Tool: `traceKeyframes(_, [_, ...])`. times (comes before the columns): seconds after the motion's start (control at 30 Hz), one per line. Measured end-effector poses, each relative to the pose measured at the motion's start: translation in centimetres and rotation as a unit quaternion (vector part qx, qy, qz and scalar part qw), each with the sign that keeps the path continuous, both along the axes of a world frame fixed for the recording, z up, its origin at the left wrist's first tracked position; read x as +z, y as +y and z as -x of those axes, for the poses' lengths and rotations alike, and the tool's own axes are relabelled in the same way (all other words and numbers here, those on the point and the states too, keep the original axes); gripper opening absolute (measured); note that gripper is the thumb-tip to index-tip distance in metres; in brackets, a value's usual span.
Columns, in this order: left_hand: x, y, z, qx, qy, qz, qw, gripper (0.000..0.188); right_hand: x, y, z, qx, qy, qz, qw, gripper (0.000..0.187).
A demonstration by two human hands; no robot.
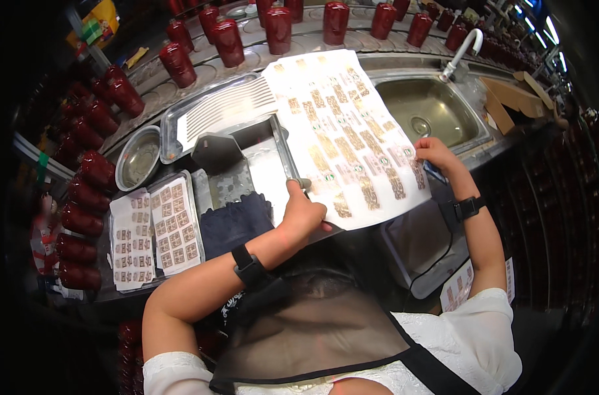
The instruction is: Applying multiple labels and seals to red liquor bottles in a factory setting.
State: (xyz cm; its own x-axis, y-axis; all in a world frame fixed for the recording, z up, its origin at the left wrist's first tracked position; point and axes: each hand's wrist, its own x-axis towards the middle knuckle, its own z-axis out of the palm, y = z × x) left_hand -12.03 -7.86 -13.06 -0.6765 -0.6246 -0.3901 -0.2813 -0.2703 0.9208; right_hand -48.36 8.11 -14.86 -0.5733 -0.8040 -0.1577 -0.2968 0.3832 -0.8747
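A large white sheet of printed decals (345,131), with rows of gold-brown and green designs, spreads in front of me and slants toward the sink. My left hand (302,209) grips its near left edge, thumb on top and fingers partly hidden underneath. At the sheet's right edge, my right hand (437,155) pinches the paper between thumb and fingers. Beneath the sheet's left side is a metal tray (273,125) holding a dark angled block (217,153). A dark folded cloth (237,224) lies left of my left hand.
Smaller decal sheets (176,224) lie on a tray at the left, near a metal bowl (138,158). A ribbed white tray (227,108) sits behind. Dark red bottles (277,29) line the curved conveyor (246,58). At the right are a sink (437,105), white faucet (462,56) and cardboard box (513,102).
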Motion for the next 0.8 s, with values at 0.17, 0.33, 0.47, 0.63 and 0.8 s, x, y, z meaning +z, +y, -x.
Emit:
traceKeyframes(0.17, [-0.5, -1.6, -0.6, -0.031, 0.053, 0.01, 0.998, 0.069, -0.1, -0.6, -1.0, -0.041, -0.007, 0.053, 0.998, 0.012])
traceKeyframes(0.33, [-0.7, -1.7, -0.2, -0.024, 0.035, 0.001, 0.999, 0.078, -0.2, -1.1, -1.1, -0.038, 0.003, 0.063, 0.997, 0.014])
traceKeyframes(0.47, [-0.9, -1.4, 0.3, -0.037, 0.018, 0.014, 0.999, 0.074, 0.1, -1.5, -0.7, -0.056, 0.016, 0.032, 0.998, 0.014])
traceKeyframes(0.63, [-0.6, -1.4, 0.3, -0.034, -0.003, 0.038, 0.999, 0.061, 0.7, -1.0, -0.4, -0.022, 0.025, 0.01, 0.999, 0.016])
traceKeyframes(0.8, [0.8, -2.3, -0.8, -0.113, -0.067, 0.075, 0.988, 0.06, 0.9, 0.9, -0.5, -0.054, 0.102, 0.006, 0.993, 0.03])
